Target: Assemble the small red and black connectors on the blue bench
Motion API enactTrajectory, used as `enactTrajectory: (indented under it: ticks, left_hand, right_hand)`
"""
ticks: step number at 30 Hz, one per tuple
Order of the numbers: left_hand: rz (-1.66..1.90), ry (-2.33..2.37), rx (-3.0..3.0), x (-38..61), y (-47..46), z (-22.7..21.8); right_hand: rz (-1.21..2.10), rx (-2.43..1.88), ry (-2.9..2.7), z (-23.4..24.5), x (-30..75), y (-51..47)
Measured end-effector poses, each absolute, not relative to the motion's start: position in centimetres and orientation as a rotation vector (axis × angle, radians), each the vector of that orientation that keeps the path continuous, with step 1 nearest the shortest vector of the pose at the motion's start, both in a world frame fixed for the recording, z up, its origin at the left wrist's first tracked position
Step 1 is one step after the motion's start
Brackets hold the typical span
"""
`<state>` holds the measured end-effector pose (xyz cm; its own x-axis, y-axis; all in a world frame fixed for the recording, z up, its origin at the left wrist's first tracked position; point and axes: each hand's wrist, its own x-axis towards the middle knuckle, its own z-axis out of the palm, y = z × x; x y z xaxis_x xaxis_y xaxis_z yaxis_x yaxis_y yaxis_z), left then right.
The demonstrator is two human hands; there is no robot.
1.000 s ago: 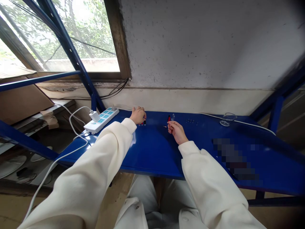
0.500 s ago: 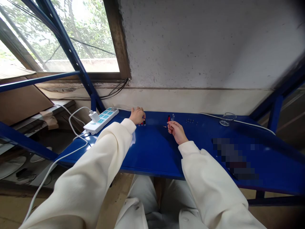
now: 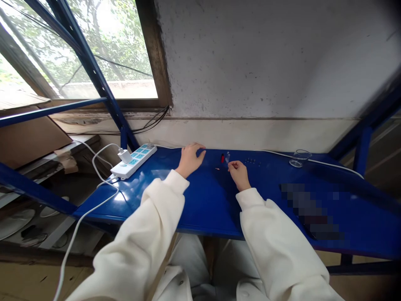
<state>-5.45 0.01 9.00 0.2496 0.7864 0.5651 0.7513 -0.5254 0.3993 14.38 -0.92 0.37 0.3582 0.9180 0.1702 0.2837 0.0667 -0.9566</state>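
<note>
My left hand hovers over the left-centre part of the blue table. Its thumb and fingers are apart with nothing between them. To the right, my right hand has its fingertips pinched together; anything in them is too small to make out. Just beyond those fingertips stand a small clear tube and, left of it, a small red piece with a dark end. A tiny orange-tinted bit lies closer to me. Several tiny pieces lie in a group right of my right hand.
A white power strip with a plugged-in adapter sits at the table's left end. An upturned or standing clear glass is at the back right, beside a white cable. A blurred-out dark object lies front right. Blue frame posts flank both ends.
My left hand has moved right and opened its fingers; the small dark and red pieces beneath it before are out of sight. My right hand has shifted slightly right, away from the red piece.
</note>
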Motion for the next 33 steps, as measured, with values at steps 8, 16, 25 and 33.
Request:
enactTrajectory:
  ticks: [8, 16, 25, 33]
  left_hand:
    - [1.387, 1.253, 2.101, -0.3, -2.2, 2.2]
    - [1.291, 1.304, 2.101, -0.6, -2.0, 0.7]
    - [1.296, 1.367, 2.149, -0.4, -2.0, 0.8]
    - [1.295, 1.382, 2.206, -0.4, -1.8, 0.6]
  right_hand:
    - [0.374, -1.891, -1.398, 0.5, 15.8, -0.4]
    - [0.335, -2.025, -1.51, 0.1, 15.7, 2.2]
    - [0.262, -2.112, -1.522, -0.3, 15.2, 3.7]
    - [0.232, -2.127, -1.483, -0.4, 14.6, 4.3]
